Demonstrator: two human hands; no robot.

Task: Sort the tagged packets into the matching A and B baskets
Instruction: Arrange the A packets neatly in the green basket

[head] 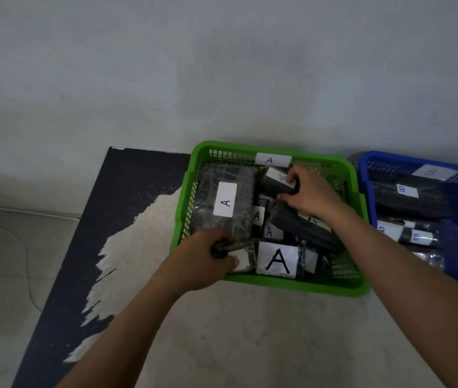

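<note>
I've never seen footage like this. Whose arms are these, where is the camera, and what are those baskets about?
No machine: a person wears a head camera looking down at their own arms. On the table sit a green basket holding dark packets tagged A and, to its right, a blue basket holding ones tagged B. Both hands reach into the green one: the left hand grips a small packet at its near edge, the right hand grips a dark rolled packet farther back.
</note>
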